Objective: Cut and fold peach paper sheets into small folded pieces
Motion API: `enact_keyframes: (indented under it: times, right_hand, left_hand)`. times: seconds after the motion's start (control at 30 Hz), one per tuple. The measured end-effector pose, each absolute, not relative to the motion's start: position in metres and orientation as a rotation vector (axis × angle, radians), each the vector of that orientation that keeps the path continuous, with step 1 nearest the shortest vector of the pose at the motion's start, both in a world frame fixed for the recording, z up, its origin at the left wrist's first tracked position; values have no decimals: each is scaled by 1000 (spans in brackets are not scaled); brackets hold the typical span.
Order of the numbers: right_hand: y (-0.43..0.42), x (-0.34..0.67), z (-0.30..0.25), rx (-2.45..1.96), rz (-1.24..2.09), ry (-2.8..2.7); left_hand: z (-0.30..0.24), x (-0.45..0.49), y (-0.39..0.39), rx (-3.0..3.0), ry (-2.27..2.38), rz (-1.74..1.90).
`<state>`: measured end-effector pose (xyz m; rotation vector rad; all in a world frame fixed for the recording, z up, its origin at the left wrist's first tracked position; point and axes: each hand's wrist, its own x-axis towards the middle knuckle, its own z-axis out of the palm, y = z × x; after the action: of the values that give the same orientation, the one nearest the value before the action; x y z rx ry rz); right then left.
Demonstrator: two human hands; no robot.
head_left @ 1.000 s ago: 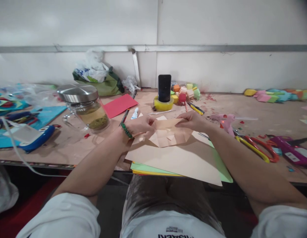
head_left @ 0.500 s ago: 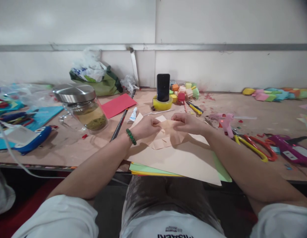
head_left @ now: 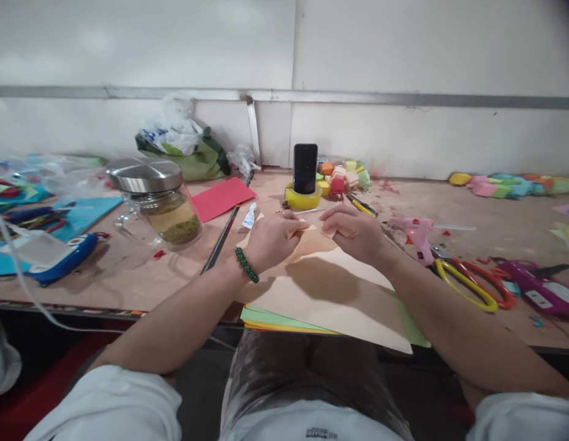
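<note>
Both of my hands rest on a small folded peach paper piece (head_left: 317, 236) at the far end of a stack of paper sheets (head_left: 330, 294). My left hand (head_left: 272, 239), with a green bead bracelet on its wrist, has its fingers curled down over the piece's left side. My right hand (head_left: 353, 231) presses on its right side with fingers closed. The top sheet of the stack is peach, with green and yellow sheets under it.
A lidded glass jar (head_left: 158, 202) stands at the left. A phone (head_left: 305, 168) stands in a yellow tape roll, with coloured paper cubes (head_left: 343, 173) behind. A pink glue gun (head_left: 415, 233), scissors (head_left: 472, 285) and a purple tool (head_left: 536, 288) lie at the right. A red sheet (head_left: 222, 196) lies behind.
The creased paper piece was held open above the stack; both hands have folded it smaller and lowered it, and now press it flat near the stack's far edge.
</note>
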<state>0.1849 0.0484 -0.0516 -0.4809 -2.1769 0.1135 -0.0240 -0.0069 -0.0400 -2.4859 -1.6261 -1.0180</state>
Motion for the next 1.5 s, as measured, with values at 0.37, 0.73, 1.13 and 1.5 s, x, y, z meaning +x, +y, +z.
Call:
enact_keyframes:
  times: [0.37, 0.73, 1.13, 1.5]
  right_hand:
    - [39, 174, -37, -261, -398, -2193]
    - [71, 162, -2, -548, 455, -2274]
    - [87, 137, -53, -616, 1097, -1589]
    - [63, 135, -51, -499, 568, -1799]
  left_hand:
    - [-35, -20, -16, -2275, -1620, -842]
    - [-39, -35, 5, -2197, -1772, -1252]
    - [-38, -35, 4, -2149, -1827, -1111]
    - [-41, -34, 2, -2167, -1725, -1197]
